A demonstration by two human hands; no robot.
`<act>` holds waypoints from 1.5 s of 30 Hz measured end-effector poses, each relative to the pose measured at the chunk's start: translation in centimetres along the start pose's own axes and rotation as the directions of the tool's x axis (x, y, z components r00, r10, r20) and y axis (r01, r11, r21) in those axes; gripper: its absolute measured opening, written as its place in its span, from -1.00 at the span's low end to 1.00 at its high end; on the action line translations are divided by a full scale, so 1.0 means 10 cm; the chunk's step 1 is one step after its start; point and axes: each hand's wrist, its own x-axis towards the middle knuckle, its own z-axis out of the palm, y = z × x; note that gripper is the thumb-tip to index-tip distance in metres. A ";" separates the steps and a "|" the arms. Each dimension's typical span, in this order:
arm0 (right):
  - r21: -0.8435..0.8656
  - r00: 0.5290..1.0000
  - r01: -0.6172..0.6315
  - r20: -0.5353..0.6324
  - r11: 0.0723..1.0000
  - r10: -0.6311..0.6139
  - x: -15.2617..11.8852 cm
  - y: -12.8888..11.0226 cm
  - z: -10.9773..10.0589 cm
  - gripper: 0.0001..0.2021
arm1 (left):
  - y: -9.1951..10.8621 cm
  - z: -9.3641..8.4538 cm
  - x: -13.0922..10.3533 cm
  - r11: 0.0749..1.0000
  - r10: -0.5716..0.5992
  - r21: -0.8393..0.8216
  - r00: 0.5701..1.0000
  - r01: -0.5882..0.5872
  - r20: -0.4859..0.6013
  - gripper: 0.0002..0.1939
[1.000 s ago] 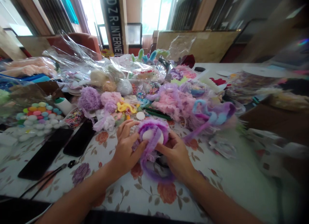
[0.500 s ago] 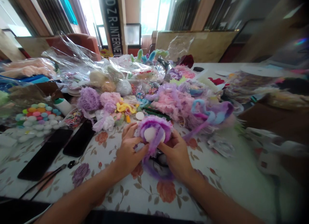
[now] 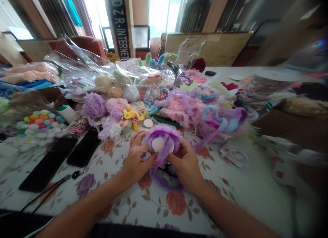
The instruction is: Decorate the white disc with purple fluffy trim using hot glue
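Note:
A fuzzy purple ring-shaped piece with a white round centre (image 3: 158, 145) is held up between both hands above the flowered tablecloth. My left hand (image 3: 139, 156) is closed on its left side, thumb at the lower edge. On the right side, my right hand (image 3: 186, 163) grips it with thumb and fingers. A purple fluffy ribbon (image 3: 164, 156) crosses the white centre and hangs below in a loop. Under the piece, a dark object lies partly hidden on the cloth; its kind cannot be made out.
Two black phones (image 3: 48, 164) and a cord lie at the left, near colourful pompoms (image 3: 42, 123). Behind the hands spreads a heap of pink ruffled trim (image 3: 184, 108), purple yarn balls (image 3: 94, 105) and plastic bags. A white glue gun (image 3: 284, 169) appears at the right beside a brown box (image 3: 292, 120).
The purple piece has shifted very slightly left and down in my hands. Both hands keep their grip, and the things on the table look the same.

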 end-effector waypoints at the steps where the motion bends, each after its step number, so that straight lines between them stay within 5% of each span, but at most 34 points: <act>1: 0.001 1.000 0.001 0.001 1.000 -0.001 0.01 -0.01 0.00 -0.54 | 0.01 -0.02 0.00 1.000 0.000 0.007 1.000 0.000 -0.017 -0.78; 6: -0.082 0.976 -0.140 0.159 0.987 0.151 0.02 -0.10 0.01 -0.59 | -0.01 -0.11 0.04 0.997 -0.021 -0.077 0.978 0.005 -0.208 -0.81; 9: -0.172 0.952 -0.154 0.237 0.973 0.193 0.02 -0.13 0.00 -0.70 | -0.04 -0.14 0.07 0.952 -0.131 -0.290 0.988 0.100 -0.086 -0.53; 13: -0.313 0.963 -0.016 0.251 0.950 0.098 0.03 -0.14 -0.08 -0.64 | -0.01 -0.18 0.11 0.829 -0.210 -0.487 0.960 0.275 0.183 -0.35; 18: -0.474 0.952 0.285 0.239 0.833 -0.189 0.06 -0.12 -0.16 -0.52 | 0.00 -0.17 0.11 0.883 -0.221 -0.385 0.962 0.268 0.162 -0.28; 22: -0.673 0.808 0.526 0.204 0.520 -0.553 -0.01 -0.11 -0.13 -0.73 | -0.12 -0.09 0.06 0.972 -0.190 -0.153 0.979 0.177 -0.076 -0.26; 25: -0.688 0.750 0.619 0.375 0.379 -0.545 -0.07 -0.07 -0.07 -0.73 | -0.17 -0.07 0.03 0.997 0.072 0.014 0.986 -0.071 -0.151 -0.37; 28: -0.670 0.758 0.633 0.438 0.387 -0.483 -0.10 0.00 -0.02 -0.67 | -0.14 -0.09 0.01 0.967 0.246 0.082 0.966 -0.240 -0.076 -0.50; 33: -0.673 0.750 0.634 0.416 0.381 -0.515 -0.10 0.05 -0.03 -0.77 | -0.05 -0.12 0.01 0.964 0.225 0.135 0.974 -0.228 0.033 -0.65; 37: -0.667 0.701 0.672 0.433 0.322 -0.566 -0.09 -0.03 -0.05 -0.77 | -0.04 -0.13 0.04 0.975 0.207 0.089 0.978 -0.205 -0.009 -0.66; 42: -0.646 0.580 0.746 0.512 0.161 -0.634 -0.08 -0.14 -0.06 -0.76 | -0.10 -0.12 0.05 0.989 0.147 0.019 0.986 -0.146 -0.081 -0.64; 45: -0.564 0.449 0.825 0.625 0.028 -0.639 -0.10 -0.15 -0.06 -0.75 | -0.13 -0.12 0.04 0.991 0.129 -0.009 0.983 -0.131 -0.130 -0.59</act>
